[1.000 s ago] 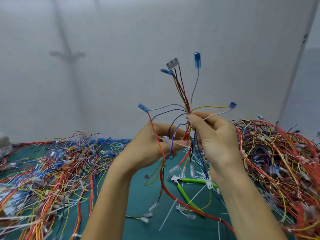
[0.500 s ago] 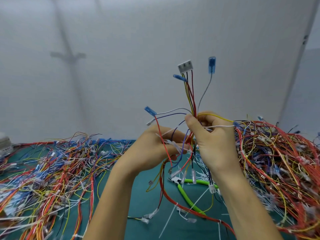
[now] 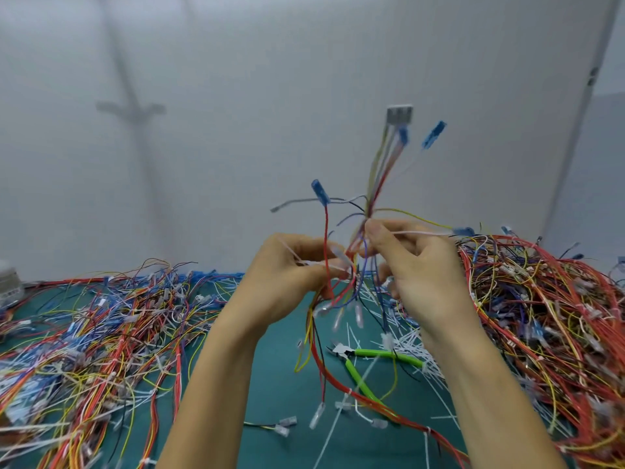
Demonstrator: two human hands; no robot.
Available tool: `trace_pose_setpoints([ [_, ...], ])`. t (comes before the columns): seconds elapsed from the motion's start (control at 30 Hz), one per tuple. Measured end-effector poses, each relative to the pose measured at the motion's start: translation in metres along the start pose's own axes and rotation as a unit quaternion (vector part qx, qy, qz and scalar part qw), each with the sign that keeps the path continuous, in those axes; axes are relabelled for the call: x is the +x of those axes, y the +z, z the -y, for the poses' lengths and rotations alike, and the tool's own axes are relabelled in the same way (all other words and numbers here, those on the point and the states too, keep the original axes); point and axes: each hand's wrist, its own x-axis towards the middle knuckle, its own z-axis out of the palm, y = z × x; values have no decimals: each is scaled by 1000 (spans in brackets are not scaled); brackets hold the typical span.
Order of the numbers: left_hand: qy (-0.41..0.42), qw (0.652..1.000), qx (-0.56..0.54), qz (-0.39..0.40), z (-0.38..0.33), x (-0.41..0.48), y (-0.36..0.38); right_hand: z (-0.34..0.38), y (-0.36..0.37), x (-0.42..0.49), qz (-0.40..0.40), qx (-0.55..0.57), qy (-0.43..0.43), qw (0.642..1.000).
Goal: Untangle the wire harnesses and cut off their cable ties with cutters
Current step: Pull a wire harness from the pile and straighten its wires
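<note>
Head cam pic: both my hands are up in front of me over the middle of the counter point(image 3: 270, 384), close together w/ a wire harness point(image 3: 374, 184) between them. Right hand point(image 3: 422, 272) pinches the bundle btwn thumb and forefinger right where the wires fan out. Left hand point(image 3: 297, 275) has its fingers curled round the lower part, just beside the right.

Above the pinch the wires stick up to a white connector point(image 3: 399, 115) and a couple of blue terminals point(image 3: 320, 191), all kinda blurry. Below my hands, loose ends w/ clear sleeves dangle, and one red wire point(image 3: 338, 380) trails down toward the counter's near edge.

Cutters point(image 3: 382, 353) w/ green handles lie flat on the counter below my right wrist, apart from both hands, next to a scatter of white cut ties point(image 3: 414, 346). Big tangled left pile point(image 3: 101, 326) of harnesses covers the counter's left side, and a taller right pile point(image 3: 548, 316) sits on the right side. Can't tell if there's a tie on the bundle I'm holding.
</note>
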Motion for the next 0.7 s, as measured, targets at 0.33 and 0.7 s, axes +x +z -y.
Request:
trace_pose_setpoints([
  [0.33,-71,967,-123,-213,1,3,-1,7,1,-9,144,-124,111,976],
  [0.7,-88,956,-152,-235,-1,4,0,1,22,-19,243,-92,113,959],
])
